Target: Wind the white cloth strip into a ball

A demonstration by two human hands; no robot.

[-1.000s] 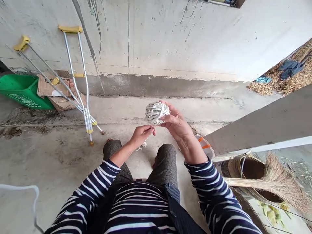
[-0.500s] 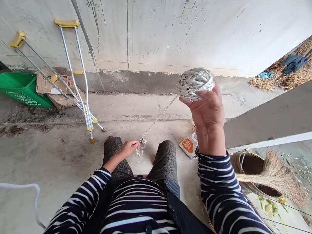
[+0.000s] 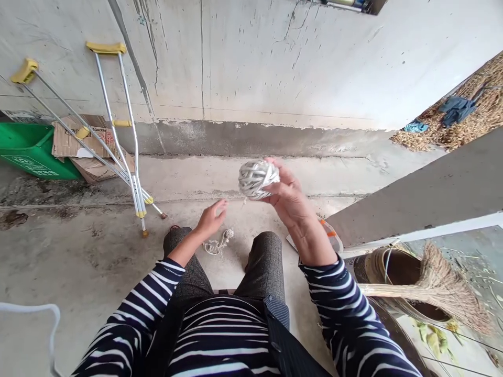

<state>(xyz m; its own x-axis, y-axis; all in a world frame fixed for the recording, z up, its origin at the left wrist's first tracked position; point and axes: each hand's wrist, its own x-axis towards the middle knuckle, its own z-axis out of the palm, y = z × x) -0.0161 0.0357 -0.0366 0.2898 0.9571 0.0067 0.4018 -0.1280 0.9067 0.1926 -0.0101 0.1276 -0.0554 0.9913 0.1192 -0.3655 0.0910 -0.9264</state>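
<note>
A grey-white ball of wound cord (image 3: 256, 179) sits in my right hand (image 3: 293, 209), with fingers and thumb closed around its right side. A short bit of cord hangs from the underside of the ball. My left hand (image 3: 212, 219) is just left of the ball and lower, apart from it. Its fingers are loosely bent and spread a little, and I see nothing held in them. Below, between my knees, a loose tangle of pale cord (image 3: 216, 246) lies on the concrete floor.
Two crutches (image 3: 135, 183) lean on the wall at left, by flattened cardboard (image 3: 88, 144) and a green bin (image 3: 33, 152). At right are a straw broom (image 3: 440, 285), a bucket (image 3: 381, 264) and a slanted grey slab (image 3: 416, 193). A white cable (image 3: 51, 314) lies at lower left.
My right hand has brought the ball down and left, closer to my left hand. The taut cord between the hands is gone from view. My left hand has risen slightly, off the cord.
</note>
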